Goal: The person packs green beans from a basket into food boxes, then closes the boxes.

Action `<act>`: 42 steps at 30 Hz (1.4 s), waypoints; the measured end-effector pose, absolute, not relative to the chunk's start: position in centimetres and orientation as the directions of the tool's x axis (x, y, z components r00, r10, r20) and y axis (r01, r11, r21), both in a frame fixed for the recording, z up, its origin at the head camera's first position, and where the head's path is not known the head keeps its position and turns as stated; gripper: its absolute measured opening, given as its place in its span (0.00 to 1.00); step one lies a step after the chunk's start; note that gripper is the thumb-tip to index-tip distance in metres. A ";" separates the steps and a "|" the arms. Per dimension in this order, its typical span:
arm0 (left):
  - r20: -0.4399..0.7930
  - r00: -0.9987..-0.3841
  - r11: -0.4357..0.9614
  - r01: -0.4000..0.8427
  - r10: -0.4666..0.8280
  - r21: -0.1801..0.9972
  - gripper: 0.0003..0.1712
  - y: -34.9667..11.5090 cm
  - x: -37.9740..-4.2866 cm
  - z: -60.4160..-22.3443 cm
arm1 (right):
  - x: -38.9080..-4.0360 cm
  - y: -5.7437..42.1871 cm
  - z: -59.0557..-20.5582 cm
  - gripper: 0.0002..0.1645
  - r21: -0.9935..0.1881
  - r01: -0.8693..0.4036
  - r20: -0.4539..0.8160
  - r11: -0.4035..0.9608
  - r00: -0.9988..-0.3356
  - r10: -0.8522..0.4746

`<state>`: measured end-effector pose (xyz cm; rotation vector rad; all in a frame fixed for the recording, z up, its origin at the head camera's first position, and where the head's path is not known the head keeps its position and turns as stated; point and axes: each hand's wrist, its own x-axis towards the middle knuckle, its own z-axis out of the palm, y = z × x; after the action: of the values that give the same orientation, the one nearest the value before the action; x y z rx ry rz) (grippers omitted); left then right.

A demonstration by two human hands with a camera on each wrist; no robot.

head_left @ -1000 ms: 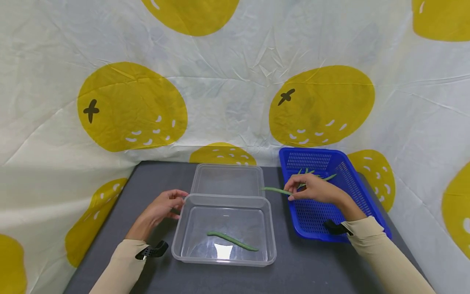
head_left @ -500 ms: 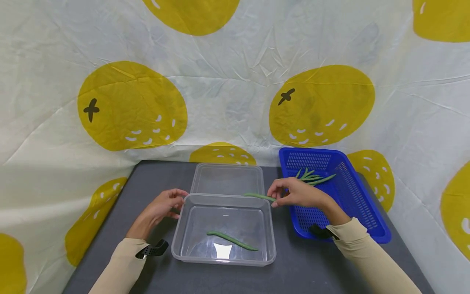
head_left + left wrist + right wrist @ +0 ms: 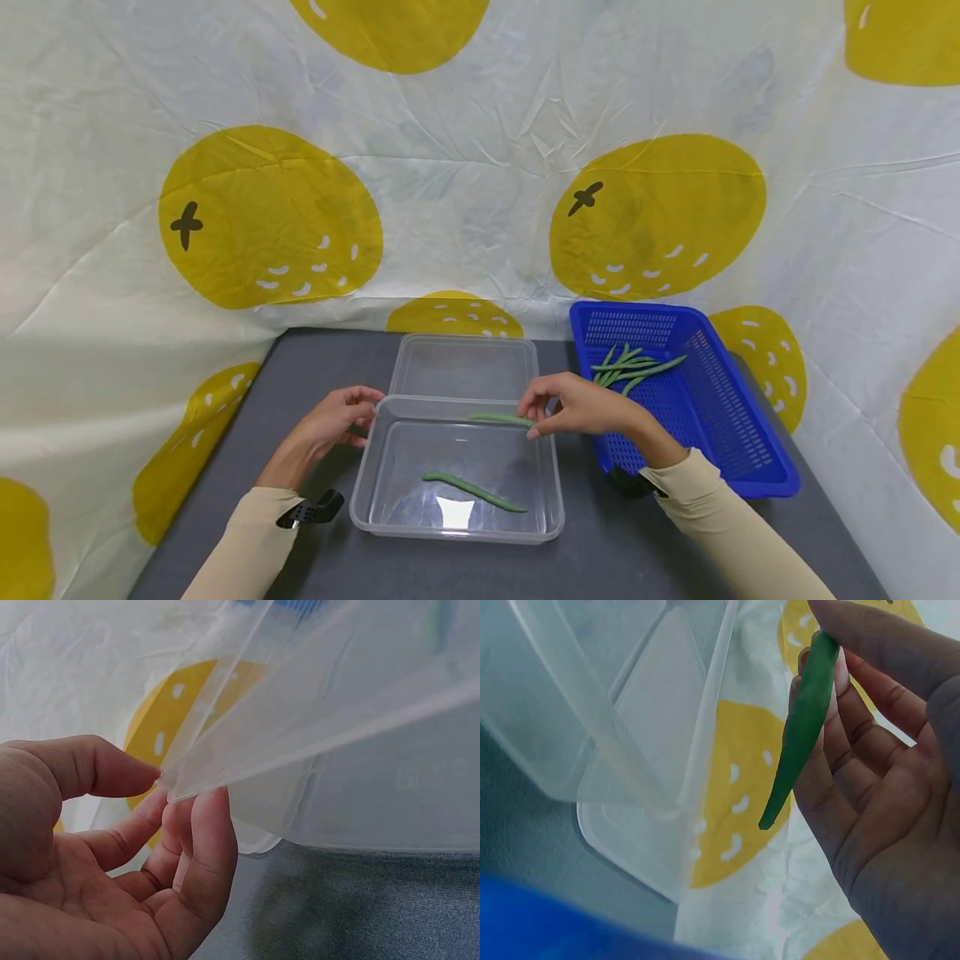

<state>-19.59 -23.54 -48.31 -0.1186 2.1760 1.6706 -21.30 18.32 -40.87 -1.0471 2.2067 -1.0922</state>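
Observation:
My right hand point(image 3: 577, 408) pinches a green bean point(image 3: 491, 418) near one end, over the far right part of a clear plastic container point(image 3: 420, 532). The right wrist view shows the held bean point(image 3: 804, 727) between thumb and fingers, its free end pointing away. Inside the container, another green bean point(image 3: 475, 492) lies slantwise on the bottom. At the container's far left corner my left hand point(image 3: 330, 425) holds the rim. Close up in the left wrist view, the left thumb and fingertips pinch the rim's corner point(image 3: 180, 784).
Behind the container a clear flat lid point(image 3: 465, 365) lies on the dark grey table point(image 3: 322, 550). A blue perforated basket point(image 3: 720, 425) stands to the right, with several green beans point(image 3: 633, 365) in its far left part. A lemon-patterned cloth point(image 3: 465, 208) hangs behind the table.
My right hand has moved left from over the blue basket to over the container, carrying the green bean. The beans in the basket are less covered now. The left hand stays put.

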 end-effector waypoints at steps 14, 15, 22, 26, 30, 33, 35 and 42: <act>-0.364 -0.917 0.287 -0.308 0.166 0.907 0.23 -23.5 -19.6 -48.3 | -20.2 15.7 -42.1 0.13 -0.820 -0.461 -0.064 0.338 -0.514 -0.856; -0.364 -0.917 0.289 -0.308 0.166 0.907 0.24 -23.5 -19.6 -48.4 | -20.1 15.5 -42.2 0.14 -0.820 -0.463 -0.065 0.336 -0.509 -0.858; -0.368 -0.914 0.291 -0.311 0.168 0.905 0.23 -23.6 -19.7 -48.4 | -19.5 14.8 -42.2 0.17 -0.829 -0.441 -0.070 0.343 -0.527 -0.847; -0.376 -0.912 0.292 -0.320 0.162 0.901 0.23 -23.6 -19.7 -48.4 | -19.6 15.2 -41.9 0.18 -0.829 -0.423 -0.083 0.366 -0.555 -0.828; -0.375 -0.913 0.291 -0.320 0.159 0.902 0.23 -23.6 -19.6 -48.3 | -19.9 16.0 -41.7 0.16 -0.826 -0.402 -0.102 0.394 -0.581 -0.808; -0.369 -0.915 0.291 -0.313 0.163 0.904 0.23 -23.5 -19.6 -48.3 | -20.1 16.9 -41.4 0.15 -0.832 -0.374 -0.117 0.409 -0.602 -0.790; -0.369 -0.916 0.289 -0.314 0.160 0.905 0.23 -23.5 -19.6 -48.3 | -20.3 17.6 -41.3 0.14 -0.837 -0.355 -0.125 0.417 -0.619 -0.776; -0.373 -0.914 0.286 -0.318 0.161 0.904 0.24 -23.4 -19.5 -48.1 | -21.1 19.9 -40.8 0.13 -0.830 -0.347 -0.107 0.437 -0.670 -0.735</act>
<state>-19.47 -23.40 -48.10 -0.1421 2.1687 1.6628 -21.15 19.92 -40.80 -0.9117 2.2365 -1.1356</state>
